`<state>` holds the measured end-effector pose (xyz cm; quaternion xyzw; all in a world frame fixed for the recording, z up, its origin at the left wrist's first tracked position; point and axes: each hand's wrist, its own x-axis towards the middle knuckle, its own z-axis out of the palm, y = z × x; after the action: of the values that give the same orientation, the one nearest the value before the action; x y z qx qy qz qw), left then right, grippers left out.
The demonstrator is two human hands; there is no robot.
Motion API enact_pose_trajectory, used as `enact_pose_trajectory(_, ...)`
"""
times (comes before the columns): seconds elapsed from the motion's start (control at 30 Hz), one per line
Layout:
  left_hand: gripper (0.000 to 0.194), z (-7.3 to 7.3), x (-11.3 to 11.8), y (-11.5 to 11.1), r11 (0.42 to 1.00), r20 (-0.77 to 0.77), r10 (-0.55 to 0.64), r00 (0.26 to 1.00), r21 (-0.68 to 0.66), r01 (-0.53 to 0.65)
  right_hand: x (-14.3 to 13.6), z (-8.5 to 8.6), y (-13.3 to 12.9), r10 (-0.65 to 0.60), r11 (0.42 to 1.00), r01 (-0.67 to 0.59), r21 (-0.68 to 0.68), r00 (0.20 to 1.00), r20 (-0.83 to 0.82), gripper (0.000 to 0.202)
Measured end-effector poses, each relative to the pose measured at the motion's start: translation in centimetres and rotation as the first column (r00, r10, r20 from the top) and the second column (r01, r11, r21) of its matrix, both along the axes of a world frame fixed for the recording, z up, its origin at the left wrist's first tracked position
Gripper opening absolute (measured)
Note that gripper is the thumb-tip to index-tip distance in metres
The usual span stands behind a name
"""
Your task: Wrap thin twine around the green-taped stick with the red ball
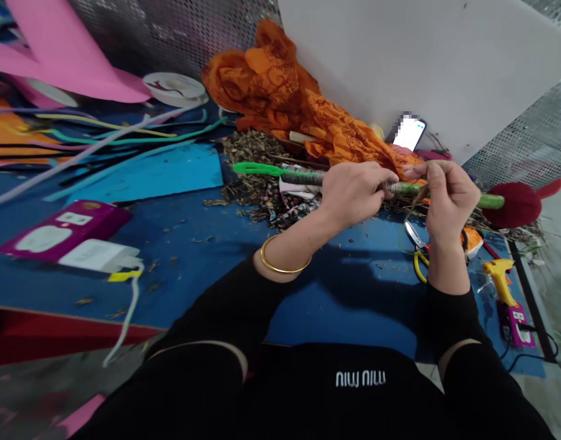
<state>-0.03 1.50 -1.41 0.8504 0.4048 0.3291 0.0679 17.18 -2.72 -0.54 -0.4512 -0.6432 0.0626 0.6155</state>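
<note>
A long green stick [490, 201] lies crosswise in front of me, with grey-brown thread [303, 176] wound round part of it. A bright green pipe cleaner loop [257, 168] sticks out at its left end; a dark red round piece [514, 205] is by its right end. My left hand [351, 192] is closed round the wrapped stretch. Just to its right, my right hand [450, 192] pinches a thin strand [418, 197] beside the stick, thumb against finger. Below the right hand lie scissors [414, 235] with yellow handles, partly hidden by the wrist.
Dry plant scraps [248, 153] and orange cloth [280, 91] lie behind the stick. A phone [409, 133] leans against a white panel [399, 55]. Pipe cleaners [124, 131] and a purple power strip [55, 229] are left; a yellow glue gun [499, 278] is right.
</note>
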Motion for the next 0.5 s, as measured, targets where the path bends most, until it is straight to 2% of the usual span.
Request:
enact_pose_trajectory(0.13, 0.036, -0.1, 0.0, -0.1, 0.995, -0.072, -0.058, 0.996, 0.071, 0.064, 0.4, -0.1, 0.8, -0.041, 0.999, 0.041, -0.022, 0.999, -0.003, 0.034)
enact_pose_trajectory(0.37, 0.042, -0.6, 0.0, 0.0, 0.967, -0.181, -0.127, 0.975, 0.198, 0.163, 1.3, -1.0, 2.0, -0.033, 0.991, 0.038, -0.125, 0.999, 0.041, 0.037)
enact_pose_trajectory(0.5, 0.043, -0.8, 0.1, 0.1, 0.95, -0.181, -0.127, 0.975, 0.26, 0.172, 1.7, -1.1, 2.2, -0.074, 0.991, 0.081, -0.104, 0.995, 0.073, 0.036)
